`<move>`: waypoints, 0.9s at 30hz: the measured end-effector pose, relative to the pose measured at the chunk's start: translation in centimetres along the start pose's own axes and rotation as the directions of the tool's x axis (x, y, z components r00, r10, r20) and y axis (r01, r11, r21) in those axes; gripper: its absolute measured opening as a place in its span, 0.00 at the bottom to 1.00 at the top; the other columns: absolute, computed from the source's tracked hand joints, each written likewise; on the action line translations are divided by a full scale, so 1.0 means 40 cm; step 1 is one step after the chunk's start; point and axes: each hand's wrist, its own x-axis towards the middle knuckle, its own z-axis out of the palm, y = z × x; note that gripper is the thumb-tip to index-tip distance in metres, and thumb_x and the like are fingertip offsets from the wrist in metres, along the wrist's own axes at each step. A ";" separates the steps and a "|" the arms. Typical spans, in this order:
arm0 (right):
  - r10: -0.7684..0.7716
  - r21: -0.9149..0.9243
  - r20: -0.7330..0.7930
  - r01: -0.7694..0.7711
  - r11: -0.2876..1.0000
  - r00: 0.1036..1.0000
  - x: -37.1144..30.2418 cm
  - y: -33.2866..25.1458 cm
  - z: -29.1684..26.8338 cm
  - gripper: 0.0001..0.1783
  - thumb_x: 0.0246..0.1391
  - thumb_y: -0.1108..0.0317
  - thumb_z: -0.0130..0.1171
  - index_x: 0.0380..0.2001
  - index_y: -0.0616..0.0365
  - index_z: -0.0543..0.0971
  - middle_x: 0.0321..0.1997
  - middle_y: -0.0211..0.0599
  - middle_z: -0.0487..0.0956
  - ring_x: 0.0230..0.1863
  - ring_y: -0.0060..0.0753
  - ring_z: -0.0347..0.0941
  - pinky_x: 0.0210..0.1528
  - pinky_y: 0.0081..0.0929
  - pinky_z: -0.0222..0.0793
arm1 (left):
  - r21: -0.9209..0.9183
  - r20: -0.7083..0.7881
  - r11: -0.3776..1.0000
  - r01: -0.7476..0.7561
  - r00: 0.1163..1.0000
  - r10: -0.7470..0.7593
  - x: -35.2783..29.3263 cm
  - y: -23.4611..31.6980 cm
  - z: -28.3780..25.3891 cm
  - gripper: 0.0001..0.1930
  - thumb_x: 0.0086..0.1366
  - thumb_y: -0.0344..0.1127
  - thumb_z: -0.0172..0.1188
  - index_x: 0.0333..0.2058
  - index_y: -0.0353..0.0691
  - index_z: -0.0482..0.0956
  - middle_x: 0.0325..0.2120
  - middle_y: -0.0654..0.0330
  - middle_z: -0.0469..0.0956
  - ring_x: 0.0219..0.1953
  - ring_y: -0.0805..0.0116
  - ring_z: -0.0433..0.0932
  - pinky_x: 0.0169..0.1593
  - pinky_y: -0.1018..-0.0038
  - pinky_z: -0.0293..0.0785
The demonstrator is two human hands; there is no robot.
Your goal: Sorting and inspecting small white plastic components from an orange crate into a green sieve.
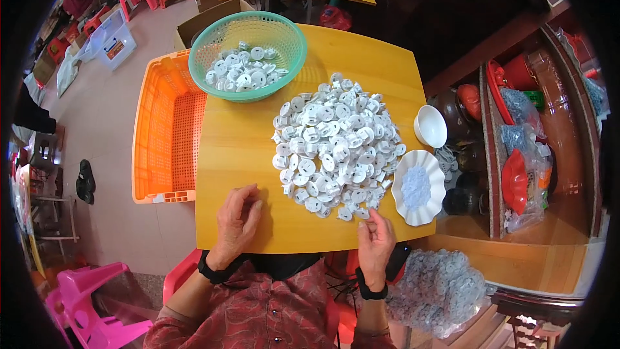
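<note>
Discs (339,136) seem mostly undone, heaped beyond the right hand (376,243) (grip unclear), with fewer, perhaps done, in the basket (294,44) beyond the loosely spread left hand (235,225).

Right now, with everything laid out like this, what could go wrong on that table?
Perhaps three things. The white bowl and scalloped dish sit at the right edge of the table, so a bump might tip them, spilling the dish's pale powder. The green basket seems to jut past the left edge; a knock could scatter its contents. And the heap of white parts is loose, so the right hand might set some sliding.
</note>
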 end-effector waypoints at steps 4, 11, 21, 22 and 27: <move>-0.096 -0.060 0.022 0.097 0.993 0.995 0.010 -0.006 0.022 0.19 0.51 0.82 0.60 0.49 0.66 0.75 0.40 0.38 0.72 0.33 0.24 0.73 0.34 0.20 0.72 | 0.010 -0.005 1.000 0.000 1.000 0.000 -0.004 0.005 0.002 0.16 0.60 0.21 0.59 0.48 0.35 0.73 0.35 0.54 0.77 0.34 0.63 0.79 0.35 0.75 0.75; -0.154 -0.111 -0.022 0.151 0.982 0.988 0.005 -0.025 0.025 0.21 0.50 0.81 0.61 0.49 0.66 0.74 0.42 0.42 0.73 0.32 0.28 0.74 0.32 0.23 0.74 | 0.025 -0.018 0.999 -0.023 1.000 0.023 -0.005 -0.003 0.010 0.16 0.61 0.21 0.59 0.47 0.35 0.73 0.35 0.53 0.77 0.34 0.62 0.80 0.35 0.74 0.75; -0.108 -0.117 0.003 0.108 0.987 0.994 -0.037 -0.033 -0.002 0.25 0.49 0.79 0.65 0.52 0.65 0.71 0.46 0.43 0.71 0.30 0.29 0.75 0.29 0.24 0.75 | 0.044 -0.008 0.999 -0.023 1.000 0.024 -0.010 0.016 0.007 0.16 0.62 0.23 0.59 0.49 0.34 0.73 0.37 0.54 0.76 0.36 0.64 0.79 0.38 0.75 0.75; -0.109 -0.125 0.005 0.109 0.986 0.994 -0.039 -0.035 0.000 0.27 0.48 0.78 0.66 0.53 0.65 0.71 0.46 0.43 0.71 0.30 0.29 0.74 0.29 0.23 0.75 | 0.041 0.012 0.999 0.003 1.000 -0.003 -0.010 0.022 0.008 0.16 0.63 0.24 0.58 0.50 0.34 0.73 0.39 0.55 0.75 0.37 0.67 0.78 0.41 0.75 0.74; -0.130 -0.144 0.018 0.132 0.981 0.991 -0.039 -0.038 0.018 0.29 0.47 0.78 0.67 0.54 0.66 0.70 0.45 0.43 0.70 0.29 0.29 0.73 0.28 0.23 0.75 | 0.022 0.018 0.999 -0.039 0.999 0.039 -0.004 0.038 0.033 0.20 0.61 0.24 0.59 0.53 0.34 0.72 0.40 0.53 0.73 0.34 0.68 0.76 0.38 0.75 0.74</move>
